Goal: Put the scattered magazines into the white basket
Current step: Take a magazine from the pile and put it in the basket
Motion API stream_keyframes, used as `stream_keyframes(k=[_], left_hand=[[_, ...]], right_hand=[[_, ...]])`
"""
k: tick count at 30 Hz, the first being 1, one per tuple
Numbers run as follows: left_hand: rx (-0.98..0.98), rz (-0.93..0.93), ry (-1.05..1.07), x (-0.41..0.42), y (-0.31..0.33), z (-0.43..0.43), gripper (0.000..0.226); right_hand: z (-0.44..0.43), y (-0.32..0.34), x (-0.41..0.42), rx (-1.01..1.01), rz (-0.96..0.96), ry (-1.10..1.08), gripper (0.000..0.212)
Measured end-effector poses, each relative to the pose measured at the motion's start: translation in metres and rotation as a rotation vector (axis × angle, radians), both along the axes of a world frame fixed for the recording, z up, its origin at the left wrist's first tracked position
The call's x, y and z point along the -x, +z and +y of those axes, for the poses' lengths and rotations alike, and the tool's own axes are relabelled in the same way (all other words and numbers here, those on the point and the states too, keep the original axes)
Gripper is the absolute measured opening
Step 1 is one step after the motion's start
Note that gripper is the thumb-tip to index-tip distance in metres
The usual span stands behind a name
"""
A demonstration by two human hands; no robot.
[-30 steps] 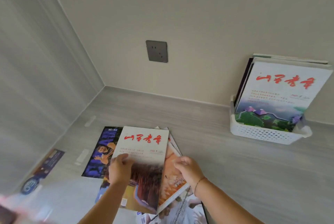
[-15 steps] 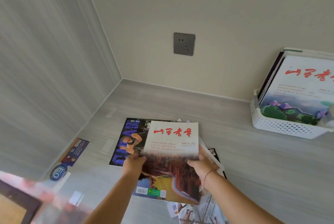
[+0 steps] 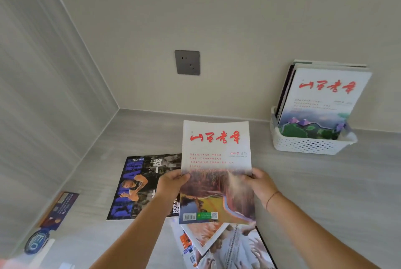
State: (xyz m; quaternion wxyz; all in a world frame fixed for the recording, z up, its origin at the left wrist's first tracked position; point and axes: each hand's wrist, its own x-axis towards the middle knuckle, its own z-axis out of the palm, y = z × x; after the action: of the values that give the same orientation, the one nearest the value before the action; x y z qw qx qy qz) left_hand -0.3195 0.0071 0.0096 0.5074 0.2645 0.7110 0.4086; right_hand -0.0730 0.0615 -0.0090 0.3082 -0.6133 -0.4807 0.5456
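Note:
A white magazine with red title characters (image 3: pixel 217 160) is held up above the grey counter. My left hand (image 3: pixel 171 184) grips its left edge and my right hand (image 3: pixel 260 184) grips its right edge. Under it lies a dark basketball magazine (image 3: pixel 138 186) flat on the counter. Several more magazines (image 3: pixel 225 244) lie overlapped near the bottom edge. The white perforated basket (image 3: pixel 303 145) stands against the back wall at the right, with several magazines (image 3: pixel 323 99) upright in it.
A grey wall socket (image 3: pixel 187 62) sits on the back wall. A side wall closes the left. A dark leaflet (image 3: pixel 58 210) and a round blue badge (image 3: pixel 35 243) lie at the counter's left edge.
Both hands have lifted the white magazine off the pile and raised it toward the back right. The view has shifted so the basket sits nearer the middle.

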Motion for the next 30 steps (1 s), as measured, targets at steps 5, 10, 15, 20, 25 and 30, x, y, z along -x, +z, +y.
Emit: stream_keyframes(k=[5,10,15,20,25,30], left_hand=[[-0.087,0.024,-0.12,-0.063,0.026,0.056,0.011],[-0.186,0.048,-0.202,-0.138,0.054,0.113,0.014],[-0.286,0.099,-0.198,-0.207,0.078,0.175,0.02],[-0.364,0.165,-0.164,-0.258,0.098,0.226,0.022],[-0.395,0.208,-0.133,-0.289,0.094,0.256,0.02],[-0.328,0.256,-0.09,-0.302,0.068,0.264,0.016]], right_hand=[[0.04,0.032,-0.077,-0.138,-0.22,-0.011,0.012],[0.077,0.063,-0.162,-0.224,-0.249,-0.149,0.012],[0.118,0.092,-0.23,-0.249,-0.105,-0.318,0.007],[0.16,0.113,-0.272,-0.329,-0.088,-0.389,0.004],[0.189,0.115,-0.297,-0.369,-0.081,-0.429,0.013],[0.202,0.083,-0.305,-0.299,-0.084,-0.428,0.004]])
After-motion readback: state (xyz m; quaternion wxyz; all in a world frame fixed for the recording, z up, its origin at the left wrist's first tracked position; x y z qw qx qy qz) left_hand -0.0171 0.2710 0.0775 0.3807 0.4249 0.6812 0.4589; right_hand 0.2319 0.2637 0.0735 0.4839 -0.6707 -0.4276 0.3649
